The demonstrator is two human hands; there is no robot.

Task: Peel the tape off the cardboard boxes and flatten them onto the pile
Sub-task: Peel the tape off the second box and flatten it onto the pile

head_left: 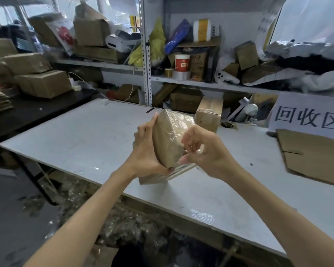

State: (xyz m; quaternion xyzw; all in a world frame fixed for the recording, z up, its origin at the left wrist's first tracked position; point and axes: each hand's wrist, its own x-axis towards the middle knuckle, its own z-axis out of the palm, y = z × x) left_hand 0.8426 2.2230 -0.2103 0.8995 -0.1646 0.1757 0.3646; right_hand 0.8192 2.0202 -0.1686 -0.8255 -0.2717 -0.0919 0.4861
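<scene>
Right edge of the frame, mid-height: a white paper sign [308, 114] stands just above the flattened cardboard [314, 153] and bears three large black hand-drawn characters, 回收区. Upper centre, on the top shelf: the number 2022 runs vertically on a white strip [213, 31] beside a white-and-yellow roll [201, 29]. Centre, on the shelf below: a red cup [182, 62] carries a pale label whose print is too blurred to read.
</scene>
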